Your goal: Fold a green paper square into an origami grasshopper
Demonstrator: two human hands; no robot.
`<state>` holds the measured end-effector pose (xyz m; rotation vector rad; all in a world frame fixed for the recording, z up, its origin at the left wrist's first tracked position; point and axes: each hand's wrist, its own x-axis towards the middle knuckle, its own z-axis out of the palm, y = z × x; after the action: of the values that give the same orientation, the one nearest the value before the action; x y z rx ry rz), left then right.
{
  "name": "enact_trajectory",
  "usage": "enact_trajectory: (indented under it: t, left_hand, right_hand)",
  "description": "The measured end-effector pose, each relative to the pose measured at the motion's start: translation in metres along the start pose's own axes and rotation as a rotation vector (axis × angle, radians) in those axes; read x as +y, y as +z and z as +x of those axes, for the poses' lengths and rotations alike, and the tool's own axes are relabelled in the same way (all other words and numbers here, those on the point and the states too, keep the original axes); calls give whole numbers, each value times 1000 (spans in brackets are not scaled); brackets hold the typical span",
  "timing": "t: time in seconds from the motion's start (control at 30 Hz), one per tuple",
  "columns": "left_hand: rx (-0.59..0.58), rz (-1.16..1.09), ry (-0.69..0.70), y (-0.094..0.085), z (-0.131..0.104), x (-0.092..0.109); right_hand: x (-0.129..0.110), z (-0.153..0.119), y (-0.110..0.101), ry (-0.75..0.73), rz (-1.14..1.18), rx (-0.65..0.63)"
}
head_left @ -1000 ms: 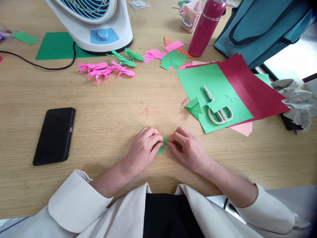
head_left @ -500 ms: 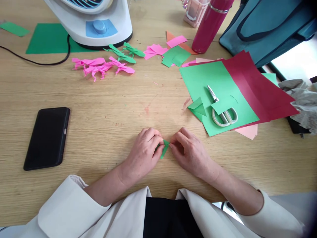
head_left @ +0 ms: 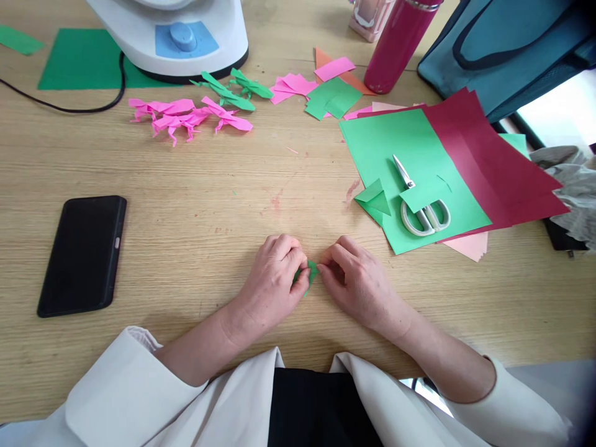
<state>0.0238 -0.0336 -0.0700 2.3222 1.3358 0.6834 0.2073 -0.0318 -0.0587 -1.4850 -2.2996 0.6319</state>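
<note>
On the left of the frame I have a black rectangular phone (head_left: 82,256) lying flat on the pale wooden table (head_left: 186,186). At upper left, a white plastic fan base with a blue knob (head_left: 228,31) stands partly over a dark green paper sheet (head_left: 77,59); in front of it I see folded pink paper figures (head_left: 181,120) and, beside them, folded green paper figures (head_left: 228,96). At lower centre, the left hand (head_left: 274,279) pinches a small folded green paper piece (head_left: 312,270) between thumb and fingers, hiding part of it. The piece sits between the two hands. The right hand (head_left: 358,282) has thumb and forefinger closed together on its right tip. Right of centre, white-handled metal scissors (head_left: 424,221) lie on a light green paper sheet (head_left: 391,136), with deep red paper sheets (head_left: 493,161) beneath it.
</note>
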Motion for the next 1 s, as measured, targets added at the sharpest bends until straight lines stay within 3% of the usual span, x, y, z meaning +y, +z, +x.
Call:
enact_trajectory:
  t: [0.53,1.0]
  left_hand:
    - [-13,3,-2,0,0,0]
    - [15,0,-23,2,0,-1]
  right_hand:
    - [0,1,-1,18,-58,-51]
    - [3,-1,-1,-59,23,10]
